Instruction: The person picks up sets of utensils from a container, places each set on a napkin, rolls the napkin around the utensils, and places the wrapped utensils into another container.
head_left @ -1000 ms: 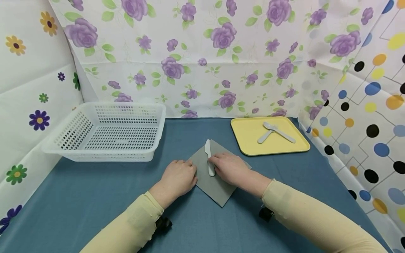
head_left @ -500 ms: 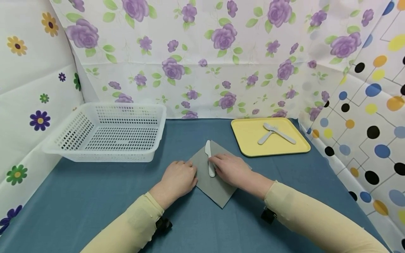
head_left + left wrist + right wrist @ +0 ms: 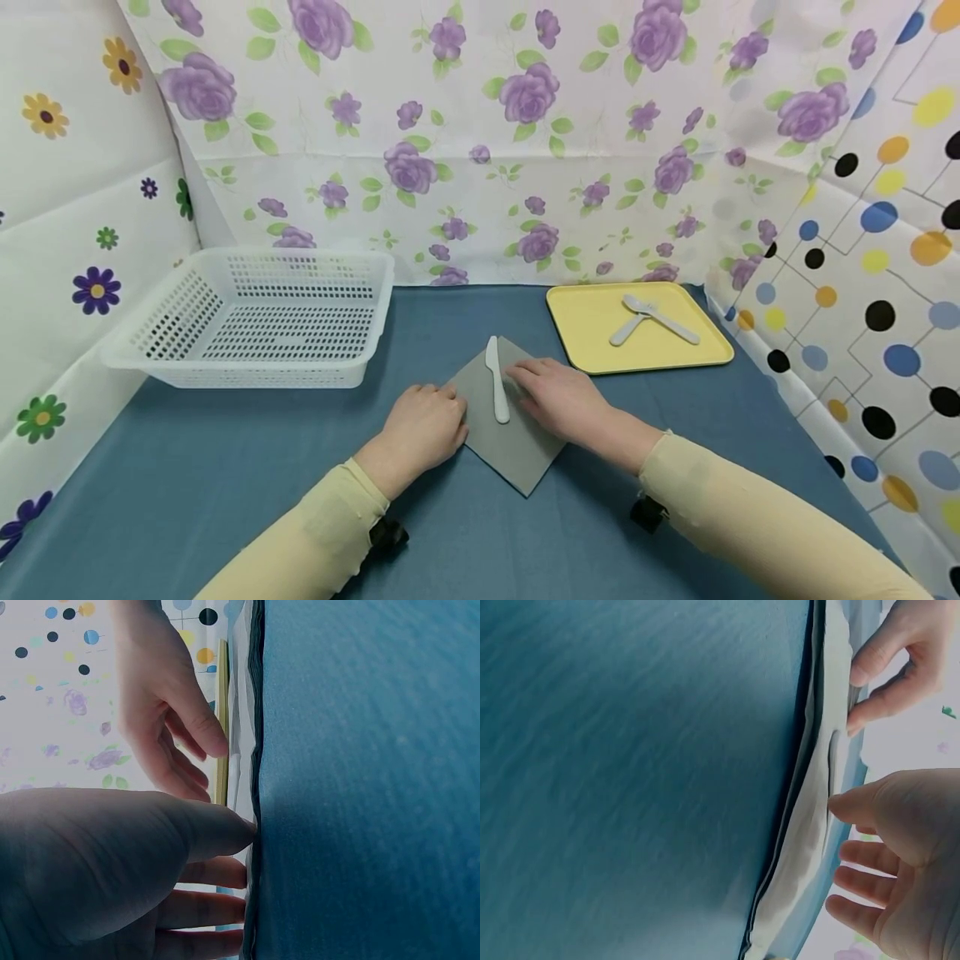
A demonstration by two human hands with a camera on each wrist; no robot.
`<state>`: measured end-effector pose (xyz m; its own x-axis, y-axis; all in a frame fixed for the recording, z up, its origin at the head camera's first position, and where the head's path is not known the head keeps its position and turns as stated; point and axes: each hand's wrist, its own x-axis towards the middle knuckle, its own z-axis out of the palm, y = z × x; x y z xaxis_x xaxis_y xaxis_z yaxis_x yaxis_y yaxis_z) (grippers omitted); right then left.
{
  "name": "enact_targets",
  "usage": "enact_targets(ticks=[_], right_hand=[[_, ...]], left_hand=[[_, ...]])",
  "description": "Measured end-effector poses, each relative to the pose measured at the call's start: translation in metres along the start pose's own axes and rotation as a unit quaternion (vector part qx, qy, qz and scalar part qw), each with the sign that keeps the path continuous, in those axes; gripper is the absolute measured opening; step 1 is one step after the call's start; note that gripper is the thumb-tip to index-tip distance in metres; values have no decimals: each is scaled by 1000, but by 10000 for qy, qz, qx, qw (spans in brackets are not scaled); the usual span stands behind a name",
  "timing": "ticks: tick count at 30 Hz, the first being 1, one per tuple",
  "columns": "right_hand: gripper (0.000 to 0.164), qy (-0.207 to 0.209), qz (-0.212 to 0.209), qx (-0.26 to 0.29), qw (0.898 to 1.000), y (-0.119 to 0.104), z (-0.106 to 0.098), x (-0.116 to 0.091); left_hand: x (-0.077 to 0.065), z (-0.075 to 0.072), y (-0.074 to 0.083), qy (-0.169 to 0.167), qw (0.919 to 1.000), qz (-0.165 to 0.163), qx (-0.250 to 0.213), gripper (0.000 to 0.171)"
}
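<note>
A folded grey napkin [image 3: 517,454] lies turned cornerwise on the blue-covered table, several layers showing at its edge in the wrist views. On it rests a pale knife [image 3: 497,387], blade toward the back. My left hand [image 3: 423,425] rests on the napkin's left corner, its thumb and fingertips pressing at the edge in the left wrist view. Over the napkin's right side my right hand [image 3: 558,396] hovers just beside the knife, fingers loosely spread and holding nothing. In the right wrist view its thumb tip [image 3: 840,806] overlaps the knife's side.
At the back right a yellow tray [image 3: 592,346] bears a spoon [image 3: 660,318] and a fork [image 3: 630,327], crossed. A white perforated plastic basket [image 3: 255,372] stands at the back left. Patterned cloth walls close off the back and both sides.
My right hand has let go of the knife and drawn off slightly to the right. The knife stays on the napkin. My left hand keeps its place.
</note>
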<state>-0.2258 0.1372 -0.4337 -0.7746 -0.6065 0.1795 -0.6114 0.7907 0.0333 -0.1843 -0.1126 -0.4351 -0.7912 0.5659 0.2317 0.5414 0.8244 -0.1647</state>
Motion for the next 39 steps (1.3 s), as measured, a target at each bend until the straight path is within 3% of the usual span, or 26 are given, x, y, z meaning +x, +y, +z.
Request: enact_targets(ticks=[18,39], right_hand=[[60,463,-229,-181,9985,31,-12,-11],[63,299,320,-153,9989,59,-23,-19]], left_hand=[[-2,-1,0,30,9999,30,-130,20],[-2,-1,0,34,9998,-2,-183,20]])
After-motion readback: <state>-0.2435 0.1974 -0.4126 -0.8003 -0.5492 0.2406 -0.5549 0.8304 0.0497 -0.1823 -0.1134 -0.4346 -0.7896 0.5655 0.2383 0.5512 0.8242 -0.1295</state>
